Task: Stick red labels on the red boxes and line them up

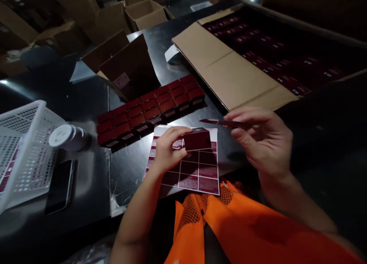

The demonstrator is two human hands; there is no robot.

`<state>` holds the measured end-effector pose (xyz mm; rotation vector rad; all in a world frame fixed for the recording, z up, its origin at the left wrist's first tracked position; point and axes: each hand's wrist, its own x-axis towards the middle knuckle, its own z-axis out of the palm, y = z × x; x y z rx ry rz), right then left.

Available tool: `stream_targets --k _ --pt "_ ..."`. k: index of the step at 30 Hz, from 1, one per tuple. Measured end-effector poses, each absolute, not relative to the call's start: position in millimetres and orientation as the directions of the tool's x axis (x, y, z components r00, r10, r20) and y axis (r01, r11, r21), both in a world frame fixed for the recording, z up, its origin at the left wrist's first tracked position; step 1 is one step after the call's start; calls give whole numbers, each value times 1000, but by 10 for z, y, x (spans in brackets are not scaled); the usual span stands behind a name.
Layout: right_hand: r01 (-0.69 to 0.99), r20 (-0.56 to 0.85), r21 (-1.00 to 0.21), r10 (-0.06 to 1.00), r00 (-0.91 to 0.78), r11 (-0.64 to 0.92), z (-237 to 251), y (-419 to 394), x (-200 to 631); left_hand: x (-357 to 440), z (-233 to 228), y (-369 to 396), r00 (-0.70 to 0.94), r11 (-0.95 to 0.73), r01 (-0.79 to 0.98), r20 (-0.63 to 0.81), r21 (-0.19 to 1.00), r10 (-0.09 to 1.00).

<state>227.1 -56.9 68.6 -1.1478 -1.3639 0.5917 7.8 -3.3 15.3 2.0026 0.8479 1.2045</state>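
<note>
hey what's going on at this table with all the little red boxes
A person in an orange vest is working over a sheet of dark red labels on a black table. The left hand holds a small dark red box on the sheet. The right hand pinches a peeled label just above it. Rows of matching boxes sit behind, and an open carton holds more.

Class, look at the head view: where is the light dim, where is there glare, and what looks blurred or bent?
Head view: dim overall; glare on the black table; right hand and white bottle slightly motion-blurred; the open carton edges bow from wide-angle distortion.
</note>
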Motion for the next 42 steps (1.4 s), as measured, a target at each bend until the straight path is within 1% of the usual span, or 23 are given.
stream_targets --k 2,3,6,7,9,17,22,27,42 --pt "184 388 -919 887 251 350 728 -579 2258 77 150 -39 375 -606 220 508 764 776" --pt "147 342 -938 907 245 314 731 -577 2244 74 152 -43 379 -614 240 510 752 772" --pt "96 121 -989 983 141 108 691 -550 2197 64 163 -59 387 -627 308 508 715 770" --pt "85 71 -994 990 120 61 670 -539 2183 61 167 -64 388 -631 322 509 706 768" --pt "73 18 -997 995 103 11 630 -521 2161 60 174 -73 393 -639 332 514 694 762" --pt "93 -9 -995 992 125 -21 573 -517 2125 74 187 -71 429 -696 326 555 640 712" --pt "115 -12 -993 989 149 -29 570 -519 2113 65 176 -68 410 -692 354 560 629 720" --pt "121 -7 -992 990 142 -24 564 -510 2116 54 178 -72 411 -702 341 572 626 710" --pt "51 -42 -997 988 147 -50 585 -512 2081 56 172 -61 406 -729 292 610 619 680"
